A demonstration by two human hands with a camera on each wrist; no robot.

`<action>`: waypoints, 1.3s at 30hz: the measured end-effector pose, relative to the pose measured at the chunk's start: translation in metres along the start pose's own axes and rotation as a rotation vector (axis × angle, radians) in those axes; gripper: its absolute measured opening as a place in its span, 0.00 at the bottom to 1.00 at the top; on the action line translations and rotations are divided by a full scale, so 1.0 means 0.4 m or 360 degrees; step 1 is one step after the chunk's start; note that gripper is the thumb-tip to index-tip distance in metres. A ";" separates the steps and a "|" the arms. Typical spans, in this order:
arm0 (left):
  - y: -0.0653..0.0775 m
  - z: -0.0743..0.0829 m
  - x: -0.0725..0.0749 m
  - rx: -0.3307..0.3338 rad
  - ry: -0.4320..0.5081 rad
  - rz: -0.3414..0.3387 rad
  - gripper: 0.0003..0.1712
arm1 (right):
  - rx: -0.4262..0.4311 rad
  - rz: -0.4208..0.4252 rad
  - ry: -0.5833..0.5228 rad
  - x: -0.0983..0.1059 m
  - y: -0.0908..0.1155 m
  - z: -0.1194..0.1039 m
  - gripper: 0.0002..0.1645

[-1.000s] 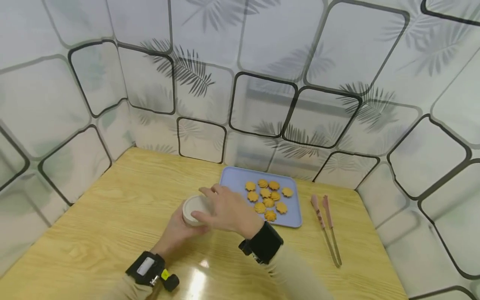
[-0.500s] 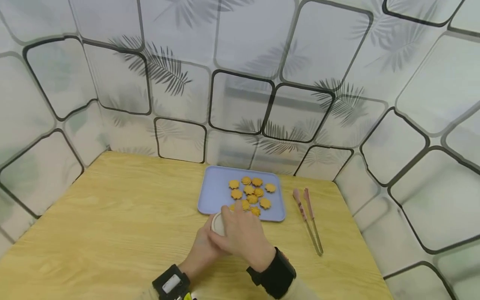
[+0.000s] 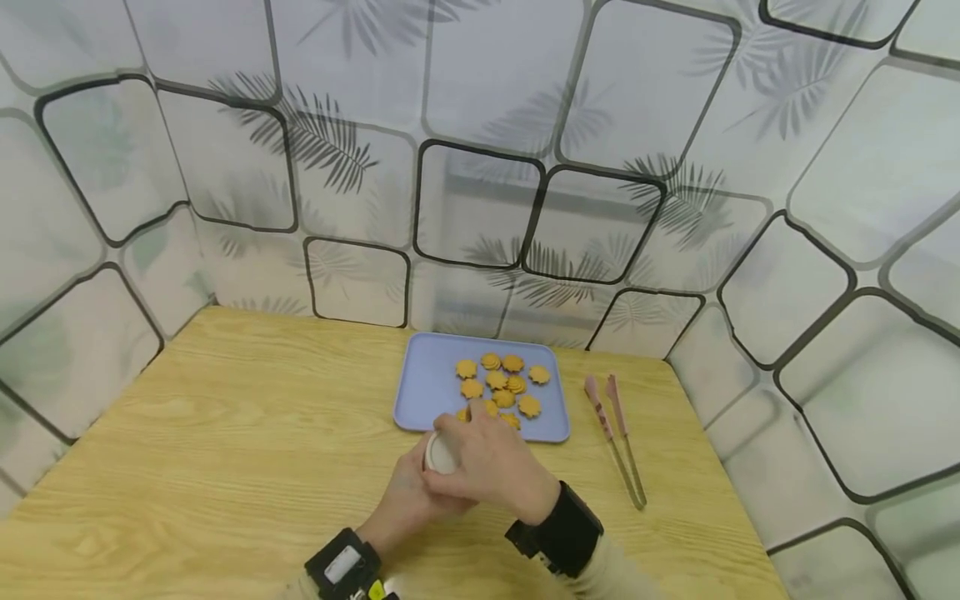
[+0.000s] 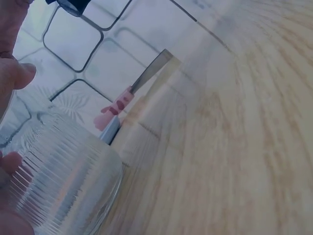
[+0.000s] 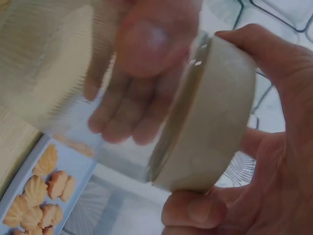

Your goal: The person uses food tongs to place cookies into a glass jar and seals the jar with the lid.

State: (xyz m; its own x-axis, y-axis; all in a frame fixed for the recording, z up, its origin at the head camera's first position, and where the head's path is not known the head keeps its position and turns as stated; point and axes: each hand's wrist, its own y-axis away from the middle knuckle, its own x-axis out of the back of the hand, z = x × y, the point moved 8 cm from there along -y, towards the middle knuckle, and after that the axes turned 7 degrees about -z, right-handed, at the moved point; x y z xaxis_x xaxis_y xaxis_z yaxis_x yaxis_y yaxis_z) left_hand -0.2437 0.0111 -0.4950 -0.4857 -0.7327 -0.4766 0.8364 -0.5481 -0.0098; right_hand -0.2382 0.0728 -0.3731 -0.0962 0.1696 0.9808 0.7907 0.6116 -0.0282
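A clear ribbed glass jar (image 4: 73, 176) is held in my left hand (image 3: 412, 498), its fingers wrapped round the side. On the jar's mouth sits a thick cream-coloured lid (image 5: 215, 112). My right hand (image 3: 498, 467) grips that lid by its rim, thumb on one side and fingers on the other. Both hands are just in front of the tray. In the head view the jar's glass body is hidden by the hands, and only part of the lid (image 3: 441, 454) shows.
A lavender tray (image 3: 423, 379) with several flower-shaped cookies (image 3: 502, 398) lies near the back wall. Right of it lies a pair of tongs (image 3: 621, 446) with pink handles. Patterned curtain (image 3: 360, 283) surrounds the wooden table (image 3: 247, 442).
Both hands have moved right with the jar, from beside the tray to in front of it. The head view has also shifted. During the last half second the right wrist has turned slightly.
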 end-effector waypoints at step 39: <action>-0.005 0.033 0.048 -0.0160 -0.0921 -0.0026 0.51 | 0.0288 -0.0493 -0.0088 0.044 -0.014 0.004 0.42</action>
State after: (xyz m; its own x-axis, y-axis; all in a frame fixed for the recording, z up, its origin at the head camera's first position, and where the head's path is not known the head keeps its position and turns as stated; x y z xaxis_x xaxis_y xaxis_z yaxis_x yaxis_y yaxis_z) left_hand -0.2581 -0.0071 -0.4926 -0.5348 -0.8410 0.0817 0.8339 -0.5409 -0.1099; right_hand -0.2451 0.0736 -0.3560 -0.3511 -0.0066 0.9363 0.5996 0.7665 0.2303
